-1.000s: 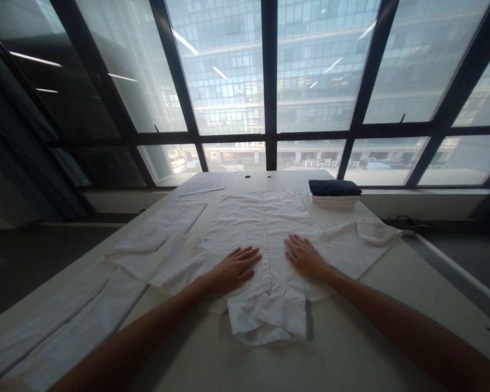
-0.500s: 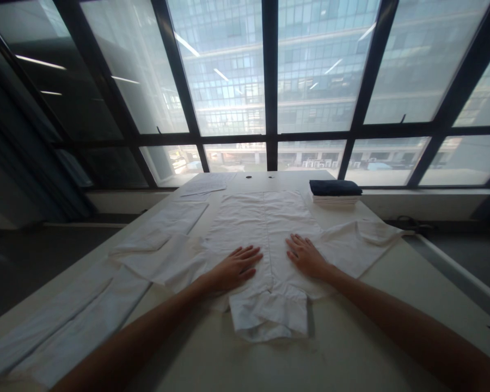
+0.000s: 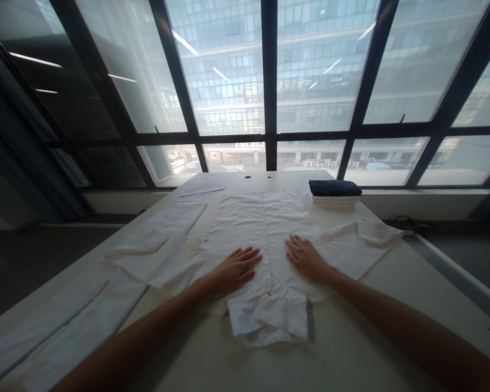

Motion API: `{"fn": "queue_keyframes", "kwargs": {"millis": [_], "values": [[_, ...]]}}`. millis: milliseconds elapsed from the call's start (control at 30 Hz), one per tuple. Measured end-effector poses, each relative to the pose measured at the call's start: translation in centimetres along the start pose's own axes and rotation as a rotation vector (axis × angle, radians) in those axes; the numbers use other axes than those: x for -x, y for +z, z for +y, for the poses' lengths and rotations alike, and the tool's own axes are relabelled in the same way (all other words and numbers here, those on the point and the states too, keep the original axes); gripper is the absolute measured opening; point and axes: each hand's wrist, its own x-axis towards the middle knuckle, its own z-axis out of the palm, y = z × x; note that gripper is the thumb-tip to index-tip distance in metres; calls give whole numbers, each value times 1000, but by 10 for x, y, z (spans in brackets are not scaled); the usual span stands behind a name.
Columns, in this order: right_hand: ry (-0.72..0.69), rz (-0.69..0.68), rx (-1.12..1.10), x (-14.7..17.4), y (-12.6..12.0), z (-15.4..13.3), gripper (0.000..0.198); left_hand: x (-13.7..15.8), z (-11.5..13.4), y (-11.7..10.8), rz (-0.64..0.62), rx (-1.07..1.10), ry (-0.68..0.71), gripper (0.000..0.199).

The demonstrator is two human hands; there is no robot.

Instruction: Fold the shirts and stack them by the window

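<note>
Head view: a white shirt (image 3: 245, 218) is seen laid out flat in the middle of the table (image 3: 343, 354). Its body is stretched toward the far side, where it is marked by shallow creases, and it is divided down the middle by a long seam (image 3: 265, 228). At the near end a crumpled, collar-like flap (image 3: 269, 318) is turned toward the near edge. The right sleeve (image 3: 359, 245) is extended to the right, while the left sleeve (image 3: 167, 261) is extended to the left.

The shirt is touched by both hands, palms down, one on each side of the seam. The left hand (image 3: 232, 269) is rested left of it, its fingers slightly spread and pointed to the right. The right hand (image 3: 306, 258) is rested right of it, close to the base of the right sleeve, with its fingers also slightly spread and pointed toward the far left.

On the left of the table more white cloth (image 3: 73, 316) is laid out lengthwise, and part of it is met by the left sleeve; whether it is one piece cannot be told. Beyond it, at the far left, some papers (image 3: 202, 186) are placed. At the far right a folded dark blue cloth (image 3: 335, 188) is stacked on folded white cloths (image 3: 335, 201). Past the table, dark-framed windows (image 3: 310, 65) are flanked at the left by a blue curtain (image 3: 28, 158).
</note>
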Motion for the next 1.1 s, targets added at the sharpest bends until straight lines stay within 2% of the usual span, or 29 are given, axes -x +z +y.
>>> {"fn": "queue_keyframes", "kwargs": {"millis": [333,533,667,800,967,1100], "values": [[20,13,-3,3,0,-2,57,4,-1,3,23,-11,-13,53],[19,4,15,23,-4,14,59,39,-25,7,71,-94,-136,54],[30,5,24,31,-7,26,58,52,-36,3,43,-94,-187,55],[33,15,-41,18,-10,4,54,30,-16,-5,15,-25,-169,56],[-218,4,-113,7,-10,-42,55,-2,25,0,-33,12,-11,59],[-267,-56,-103,19,-8,-52,56,0,37,11,-6,2,-20,60]]}}
